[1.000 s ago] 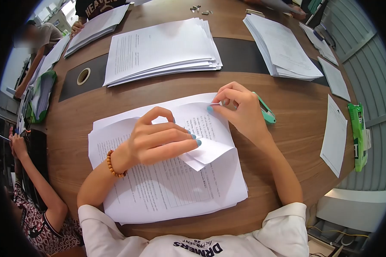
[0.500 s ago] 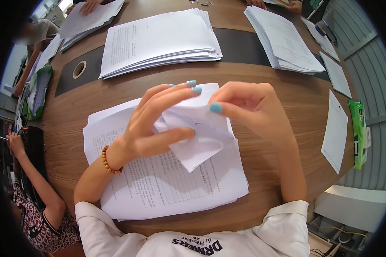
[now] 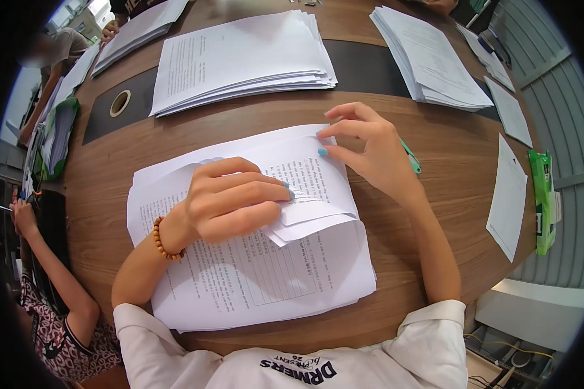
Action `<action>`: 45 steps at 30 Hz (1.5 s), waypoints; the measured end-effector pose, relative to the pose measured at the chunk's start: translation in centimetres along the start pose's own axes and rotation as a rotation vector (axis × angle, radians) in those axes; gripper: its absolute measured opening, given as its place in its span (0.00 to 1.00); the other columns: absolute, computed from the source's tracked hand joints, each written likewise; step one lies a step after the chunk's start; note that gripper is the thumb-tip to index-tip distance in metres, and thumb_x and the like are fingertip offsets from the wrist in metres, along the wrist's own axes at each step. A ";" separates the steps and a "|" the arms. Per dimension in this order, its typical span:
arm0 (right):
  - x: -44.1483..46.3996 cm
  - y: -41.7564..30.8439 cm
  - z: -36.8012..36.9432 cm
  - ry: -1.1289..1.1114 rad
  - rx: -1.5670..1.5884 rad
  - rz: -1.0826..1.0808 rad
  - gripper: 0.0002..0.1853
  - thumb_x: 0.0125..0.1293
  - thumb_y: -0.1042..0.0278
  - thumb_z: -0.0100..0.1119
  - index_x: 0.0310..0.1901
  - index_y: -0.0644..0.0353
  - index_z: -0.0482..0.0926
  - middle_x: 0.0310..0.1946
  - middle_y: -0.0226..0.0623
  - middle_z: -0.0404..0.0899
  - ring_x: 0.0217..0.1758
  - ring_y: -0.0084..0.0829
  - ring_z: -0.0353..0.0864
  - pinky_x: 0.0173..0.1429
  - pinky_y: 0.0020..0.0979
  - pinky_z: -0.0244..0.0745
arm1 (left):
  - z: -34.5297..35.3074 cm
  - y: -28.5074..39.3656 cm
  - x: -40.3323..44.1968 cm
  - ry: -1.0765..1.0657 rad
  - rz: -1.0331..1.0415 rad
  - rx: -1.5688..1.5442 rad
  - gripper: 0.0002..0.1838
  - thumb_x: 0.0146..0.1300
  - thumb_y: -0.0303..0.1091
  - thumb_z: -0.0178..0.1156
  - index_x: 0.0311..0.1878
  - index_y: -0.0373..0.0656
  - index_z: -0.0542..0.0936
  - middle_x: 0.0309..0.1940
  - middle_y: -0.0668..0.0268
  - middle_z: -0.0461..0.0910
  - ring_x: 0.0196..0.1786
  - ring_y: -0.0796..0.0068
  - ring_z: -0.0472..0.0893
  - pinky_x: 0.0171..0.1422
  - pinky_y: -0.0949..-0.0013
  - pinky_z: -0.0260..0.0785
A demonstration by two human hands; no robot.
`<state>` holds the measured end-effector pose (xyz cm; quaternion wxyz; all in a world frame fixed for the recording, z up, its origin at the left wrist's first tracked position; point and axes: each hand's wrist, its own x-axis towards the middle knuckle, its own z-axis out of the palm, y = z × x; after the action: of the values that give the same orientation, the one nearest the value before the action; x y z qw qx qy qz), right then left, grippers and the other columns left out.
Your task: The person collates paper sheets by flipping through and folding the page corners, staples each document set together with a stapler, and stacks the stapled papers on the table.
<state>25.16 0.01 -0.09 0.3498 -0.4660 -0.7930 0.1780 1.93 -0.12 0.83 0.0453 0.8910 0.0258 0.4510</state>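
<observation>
A stack of printed sheets [image 3: 259, 285] lies on the wooden table in front of me. Several top sheets are folded over at the stack's middle. My left hand [image 3: 237, 201], with a beaded bracelet at the wrist, presses on the folded sheets, fingertips closed over their edge. At the stack's far right corner is my right hand [image 3: 363, 142], its thumb and fingers apart and touching or very near the paper corner; a grip on it cannot be made out. A green tool [image 3: 411, 157] lies partly hidden behind my right hand.
Beyond the stack lie a large paper pile [image 3: 240, 61], another pile [image 3: 428, 61] at the right and a tape roll [image 3: 120, 103]. A loose sheet [image 3: 507, 198] and a green packet [image 3: 542, 201] lie far right. A co-worker's hand [image 3: 24, 220] shows at the left.
My right hand first closed on a lifted page and has now opened beside the corner. My left hand lifted with fingers spread, then came back down on the folded sheets.
</observation>
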 end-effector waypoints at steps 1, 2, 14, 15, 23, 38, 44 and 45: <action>0.1 -0.3 -0.1 -0.001 0.000 0.000 0.09 0.50 0.73 0.63 0.35 0.60 0.81 0.43 0.35 0.75 0.40 0.27 0.75 0.39 0.24 0.70 | -0.1 0.0 0.0 -0.011 0.002 -0.005 0.06 0.50 0.31 0.59 0.28 0.43 0.72 0.23 0.62 0.80 0.24 0.75 0.80 0.28 0.78 0.71; 0.2 -0.6 -0.2 -0.001 0.035 0.046 0.07 0.49 0.73 0.63 0.33 0.60 0.81 0.41 0.34 0.76 0.37 0.24 0.74 0.36 0.23 0.68 | -0.1 0.0 0.0 -0.022 0.005 -0.010 0.06 0.50 0.31 0.59 0.28 0.43 0.72 0.23 0.62 0.80 0.24 0.76 0.80 0.28 0.78 0.71; 0.3 -4.5 -3.2 -0.164 0.414 0.156 0.05 0.55 0.72 0.60 0.25 0.65 0.79 0.31 0.33 0.78 0.26 0.18 0.69 0.29 0.18 0.61 | -0.5 0.6 1.6 0.001 -0.073 0.169 0.03 0.48 0.31 0.62 0.27 0.45 0.78 0.26 0.65 0.82 0.29 0.76 0.81 0.42 0.70 0.72; 0.3 -5.0 -3.5 -0.268 0.568 0.062 0.07 0.57 0.71 0.58 0.25 0.66 0.79 0.31 0.35 0.78 0.26 0.19 0.69 0.29 0.18 0.61 | -0.6 0.6 1.9 0.000 -0.079 0.189 0.03 0.48 0.31 0.62 0.27 0.46 0.78 0.27 0.65 0.82 0.29 0.75 0.81 0.43 0.70 0.73; 0.5 -0.2 -0.5 -0.010 0.254 0.190 0.09 0.61 0.68 0.53 0.36 0.62 0.81 0.36 0.35 0.77 0.32 0.21 0.72 0.32 0.21 0.66 | 0.1 0.4 0.1 -0.043 0.048 0.037 0.02 0.51 0.31 0.59 0.28 0.46 0.76 0.27 0.63 0.81 0.28 0.76 0.81 0.31 0.78 0.72; 0.4 -1.0 0.3 0.043 0.109 0.102 0.03 0.48 0.75 0.62 0.27 0.62 0.79 0.37 0.37 0.75 0.40 0.31 0.77 0.43 0.29 0.72 | 0.1 0.8 0.4 -0.064 -0.034 0.036 0.03 0.51 0.32 0.60 0.29 0.48 0.77 0.33 0.62 0.82 0.26 0.79 0.79 0.34 0.79 0.65; 0.5 -2.6 -0.9 -0.070 0.381 0.326 0.03 0.57 0.74 0.57 0.32 0.64 0.76 0.27 0.28 0.76 0.29 0.16 0.73 0.32 0.18 0.68 | -0.1 0.9 0.2 -0.055 -0.033 0.048 0.02 0.51 0.32 0.60 0.30 0.49 0.78 0.33 0.63 0.82 0.28 0.80 0.79 0.33 0.79 0.65; 0.6 -3.3 -1.4 -0.133 0.507 0.371 0.04 0.59 0.74 0.55 0.33 0.65 0.75 0.26 0.28 0.76 0.28 0.16 0.74 0.32 0.18 0.69 | -0.2 0.9 0.2 -0.083 -0.034 0.071 0.04 0.50 0.32 0.62 0.31 0.50 0.78 0.33 0.64 0.82 0.28 0.80 0.79 0.36 0.78 0.65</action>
<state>24.00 -1.21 3.12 0.3637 -0.4881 -0.6460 0.4606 1.89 -1.01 1.20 0.0223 0.9095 0.0552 0.4115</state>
